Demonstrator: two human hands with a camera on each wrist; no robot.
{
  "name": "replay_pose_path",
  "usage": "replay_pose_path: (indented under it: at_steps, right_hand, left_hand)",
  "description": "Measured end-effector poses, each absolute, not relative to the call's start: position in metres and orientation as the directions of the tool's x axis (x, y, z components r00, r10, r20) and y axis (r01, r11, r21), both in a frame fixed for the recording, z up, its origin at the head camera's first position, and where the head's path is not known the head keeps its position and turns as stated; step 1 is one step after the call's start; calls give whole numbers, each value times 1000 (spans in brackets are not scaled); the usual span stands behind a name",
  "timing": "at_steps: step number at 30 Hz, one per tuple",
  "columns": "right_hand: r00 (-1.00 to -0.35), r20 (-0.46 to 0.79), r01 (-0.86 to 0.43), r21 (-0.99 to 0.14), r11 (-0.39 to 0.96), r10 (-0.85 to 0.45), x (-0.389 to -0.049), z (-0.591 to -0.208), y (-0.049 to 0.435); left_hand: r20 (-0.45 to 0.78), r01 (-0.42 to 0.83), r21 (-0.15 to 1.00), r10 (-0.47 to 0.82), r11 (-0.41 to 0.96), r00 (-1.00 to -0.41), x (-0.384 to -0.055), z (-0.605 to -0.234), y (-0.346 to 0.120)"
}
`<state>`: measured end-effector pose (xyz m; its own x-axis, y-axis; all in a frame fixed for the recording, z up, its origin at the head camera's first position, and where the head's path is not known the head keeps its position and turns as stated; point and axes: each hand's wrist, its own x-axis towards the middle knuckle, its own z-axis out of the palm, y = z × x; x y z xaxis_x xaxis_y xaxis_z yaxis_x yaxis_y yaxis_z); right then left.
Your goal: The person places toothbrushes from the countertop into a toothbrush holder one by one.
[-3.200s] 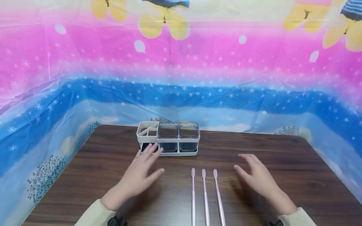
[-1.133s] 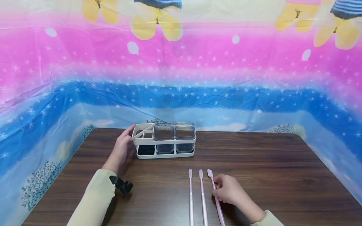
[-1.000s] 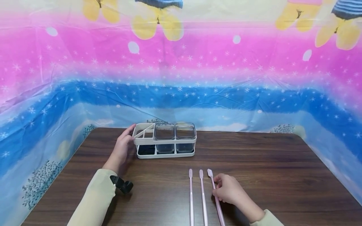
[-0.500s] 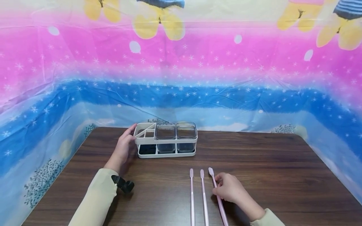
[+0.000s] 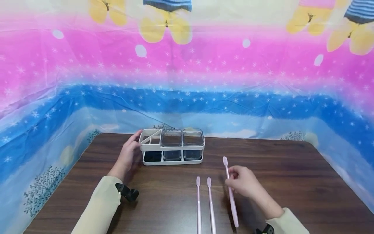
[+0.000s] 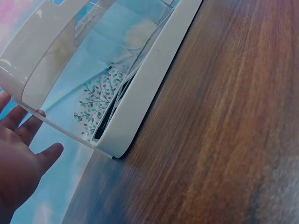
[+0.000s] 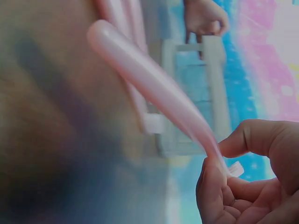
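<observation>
A person's right hand (image 5: 244, 182) pinches a pink toothbrush (image 5: 232, 203) between thumb and fingers just below its bristled head, holding it clear of a dark wood-grain table (image 5: 292, 182). The brush slants over the tabletop, head pointing toward the far side and handle end toward the near side; in the right wrist view, the rounded tip of its handle hangs free in the foreground. Just to the left, two matching toothbrushes, the nearer one (image 5: 211, 208) and the farther one (image 5: 199, 204), lie side by side and apart, heads facing away and handles running out of the bottom of the head view. The left hand (image 5: 127, 156), its fingers extended rather than wrapped around anything, rests against the left end of a white rack (image 5: 172, 148) near the table's back edge; the left wrist view shows its thumb standing apart from the fingers. The two-tier rack carries a compartment divided by slanting bars at its left, with a clear cup (image 5: 171, 138) in the middle slot and a second clear cup (image 5: 193, 137) at right. Behind the table hangs a pink and blue cloth (image 5: 187, 71) dotted with white snowflakes. Pale yellow sleeves (image 5: 97, 201) cover both forearms.
</observation>
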<state>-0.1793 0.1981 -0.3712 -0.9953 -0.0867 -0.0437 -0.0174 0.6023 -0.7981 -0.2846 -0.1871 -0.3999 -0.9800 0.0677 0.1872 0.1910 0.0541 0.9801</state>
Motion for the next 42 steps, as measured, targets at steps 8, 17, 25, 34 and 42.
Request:
replay_pose_path:
  at_steps: [8, 17, 25, 34, 42]
  right_hand:
    - [-986, 11, -102, -823, 558, -164, -220, -307, 191]
    - [-974, 114, -202, -834, 514, -198, -261, -257, 153]
    - [-962, 191, -261, -848, 462, -195, -273, -238, 111]
    - [-958, 248, -283, -895, 345, -143, -297, -242, 69]
    - [-953, 275, -301, -911, 283, -129, -311, -259, 34]
  left_hand:
    - [203, 207, 977, 63, 60, -977, -285, -400, -189]
    - [192, 197, 978, 64, 72, -979, -284, -400, -189]
    - [190, 195, 978, 63, 74, -980, -282, -401, -188]
    - [186, 193, 976, 77, 100, -980, -284, -402, -189]
    - [174, 179, 981, 74, 79, -982, -283, -404, -188]
